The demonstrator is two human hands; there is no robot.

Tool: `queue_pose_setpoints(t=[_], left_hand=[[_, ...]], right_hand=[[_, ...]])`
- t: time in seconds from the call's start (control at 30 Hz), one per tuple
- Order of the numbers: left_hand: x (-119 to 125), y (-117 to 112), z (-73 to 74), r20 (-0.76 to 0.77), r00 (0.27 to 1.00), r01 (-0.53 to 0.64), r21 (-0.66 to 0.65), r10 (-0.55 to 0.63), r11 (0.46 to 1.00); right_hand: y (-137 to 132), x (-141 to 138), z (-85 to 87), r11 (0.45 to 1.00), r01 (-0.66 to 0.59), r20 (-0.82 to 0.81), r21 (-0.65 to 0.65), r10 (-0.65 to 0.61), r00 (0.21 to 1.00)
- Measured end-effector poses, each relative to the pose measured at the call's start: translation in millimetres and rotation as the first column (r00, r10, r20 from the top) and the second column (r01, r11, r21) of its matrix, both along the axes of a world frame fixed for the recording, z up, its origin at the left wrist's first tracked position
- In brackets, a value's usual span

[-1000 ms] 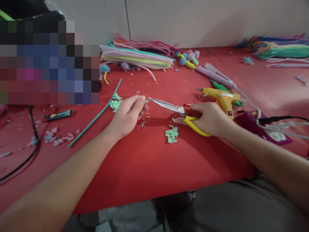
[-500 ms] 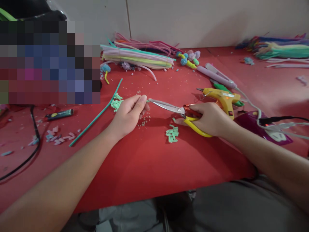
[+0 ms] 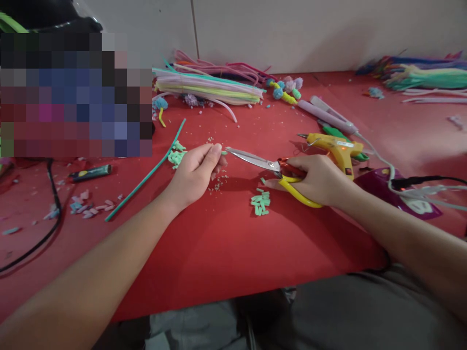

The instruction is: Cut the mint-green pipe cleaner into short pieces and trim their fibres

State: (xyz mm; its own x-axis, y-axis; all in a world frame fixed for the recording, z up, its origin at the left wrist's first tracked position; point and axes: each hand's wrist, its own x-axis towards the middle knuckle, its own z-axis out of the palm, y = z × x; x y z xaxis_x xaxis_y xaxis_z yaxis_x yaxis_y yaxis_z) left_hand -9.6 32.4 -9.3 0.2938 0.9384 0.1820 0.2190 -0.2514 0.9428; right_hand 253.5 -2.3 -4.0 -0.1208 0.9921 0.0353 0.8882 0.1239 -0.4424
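My left hand point(image 3: 199, 170) pinches a short green pipe cleaner piece point(image 3: 224, 152), whose end sticks out past the fingertips. My right hand point(image 3: 321, 180) is wrapped round the red and yellow handles of a pair of scissors point(image 3: 255, 161). The blades look nearly closed, and their tips are just beside the green piece. Below the scissors lies a small pile of cut green pieces point(image 3: 260, 201). Another green pile point(image 3: 176, 158) is partly hidden behind my left hand. A long teal pipe cleaner point(image 3: 146, 175) stretches along the table to the left of that hand.
Bundled pipe cleaners point(image 3: 211, 87) lie along the wall. On the right are a yellow glue gun point(image 3: 335, 146), a lilac hair straightener point(image 3: 328, 116) and a purple power strip point(image 3: 412, 199) with cables. A lighter point(image 3: 91, 173) and a black cable point(image 3: 54, 218) lie left. The red table point(image 3: 219, 253) holds scattered fluff.
The scissor tips have moved slightly right, away from my left fingertips, so more of the green piece shows. Both hands otherwise stay nearly in place.
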Motion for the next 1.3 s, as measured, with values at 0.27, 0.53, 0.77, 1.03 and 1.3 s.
queue_pose_setpoints(t=[0.27, 0.53, 0.77, 1.03, 1.3], left_hand=[[0.6, -1.3, 1.4, -0.014, 1.0, -0.005, -0.002, 0.005, 1.0], [0.7, -0.8, 2.0, -0.018, 1.0, -0.009, -0.003, 0.009, 1.0], [1.7, -0.5, 1.9, 0.007, 1.0, -0.001, -0.001, 0.001, 1.0], [2.4, -1.0, 2.5, 0.053, 0.997, -0.056, 0.011, 0.055, 0.998], [3.5, -0.4, -1.0, 0.102, 0.992, -0.072, -0.019, 0.074, 0.997]], right_hand=[[0.6, 0.0, -1.1, 1.0, -0.017, 0.007, 0.009, 0.016, 1.0], [1.6, -0.2, -0.7, 1.0, -0.001, 0.041, 0.009, 0.0, 0.999], [1.9, 0.0, -0.6, 1.0, 0.017, 0.014, 0.01, -0.018, 1.0], [-0.7, 0.3, 1.1, 1.0, 0.014, -0.048, -0.014, -0.014, 0.999], [-2.0, -1.3, 2.5, 0.999, 0.019, -0.042, -0.027, -0.02, 0.999]])
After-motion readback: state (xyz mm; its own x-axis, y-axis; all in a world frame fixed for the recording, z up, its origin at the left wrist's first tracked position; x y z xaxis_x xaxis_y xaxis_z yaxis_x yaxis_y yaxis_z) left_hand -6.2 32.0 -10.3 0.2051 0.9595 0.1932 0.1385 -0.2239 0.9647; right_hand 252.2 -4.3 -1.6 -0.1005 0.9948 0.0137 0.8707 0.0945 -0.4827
